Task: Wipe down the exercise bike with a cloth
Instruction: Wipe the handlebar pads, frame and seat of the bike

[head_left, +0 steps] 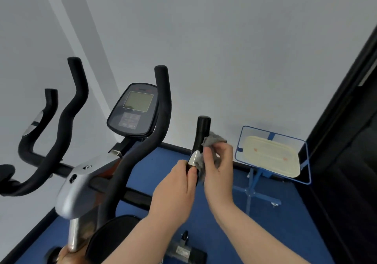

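Forearms nearest, then exercise bike [85,174]. Left hand [175,184] grips handlebar [201,139] below chrome pulse sensor [194,157]. Right hand [219,161] pinches grey cloth [212,139] vs. bar. Risk: loose pinch, cloth drops; console [133,110] prob. skipped.

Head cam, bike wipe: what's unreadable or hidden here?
- Console button labels: head view, too blurred to read.
- Handlebar stretch under the left hand and right hand: covered by them and the cloth.
- Bike base and pedals: cut off by the bottom edge.
- Seat: partly hidden by the left forearm.
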Available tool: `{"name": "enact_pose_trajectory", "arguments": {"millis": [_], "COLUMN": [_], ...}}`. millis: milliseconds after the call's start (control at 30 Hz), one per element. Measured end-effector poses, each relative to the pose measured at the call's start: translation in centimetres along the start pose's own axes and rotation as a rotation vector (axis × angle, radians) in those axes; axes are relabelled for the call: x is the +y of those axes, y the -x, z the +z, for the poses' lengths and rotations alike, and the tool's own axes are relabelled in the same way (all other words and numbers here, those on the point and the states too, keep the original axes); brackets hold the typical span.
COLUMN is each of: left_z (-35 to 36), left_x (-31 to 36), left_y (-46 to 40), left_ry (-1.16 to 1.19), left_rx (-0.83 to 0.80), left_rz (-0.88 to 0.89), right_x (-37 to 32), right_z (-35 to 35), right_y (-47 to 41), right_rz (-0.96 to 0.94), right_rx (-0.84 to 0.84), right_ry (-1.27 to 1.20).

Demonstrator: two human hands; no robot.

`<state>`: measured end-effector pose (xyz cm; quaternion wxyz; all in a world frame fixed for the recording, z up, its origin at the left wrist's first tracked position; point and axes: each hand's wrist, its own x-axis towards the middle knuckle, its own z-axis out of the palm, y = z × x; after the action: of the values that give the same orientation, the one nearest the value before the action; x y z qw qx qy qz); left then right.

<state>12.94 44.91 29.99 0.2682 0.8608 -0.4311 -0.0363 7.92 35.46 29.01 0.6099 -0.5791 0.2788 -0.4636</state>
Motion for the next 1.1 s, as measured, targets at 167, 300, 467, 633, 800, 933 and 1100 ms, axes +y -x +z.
{"name": "enact_pose_trajectory", "arguments": {"millis": [167, 300, 467, 633, 800, 933, 1100], "left_z": [0.0, -0.3, -0.2, -0.3, 0.1, 0.0, 0.4], "left_x": [0.2, 0.3, 0.5, 1.0, 0.9, 0.8, 0.8], "left_y": [-0.5, -0.2, 0.1, 0.7, 0.7, 0.7, 1.1], "left_ry": [0.058, -0.111, -0.477, -0.474, -0.342, -0.227, -0.163], "left_rx": [-0.009, -0.086, -0.152, -0.109, -0.104, -0.074, 0.022], "left_rz": [-0.012, -0.002, 0.088, 0.020, -0.054, -0.083, -0.156], "right_x": [-2.7, -2.2, -0.8, -2.6, -0.5, -1.7, -0.5], "right_z": [0.4, 0.2, -0.1, 1.3, -0.6, -1.7, -3.3], "right_y": [-3.2, -2.8, -0.2, -2.7, 0.9, -3.5, -3.3], "right_rz": [-0.067, -0.064, -0.097, -0.106, -0.182, -0.375, -0.503], "right_rx": [0.030, -0.016, -0.177, -0.159, -0.187, -0.182, -0.402], "right_ry": [0.048, 0.082, 0.162, 0.141, 0.181, 0.333, 0.429]}}
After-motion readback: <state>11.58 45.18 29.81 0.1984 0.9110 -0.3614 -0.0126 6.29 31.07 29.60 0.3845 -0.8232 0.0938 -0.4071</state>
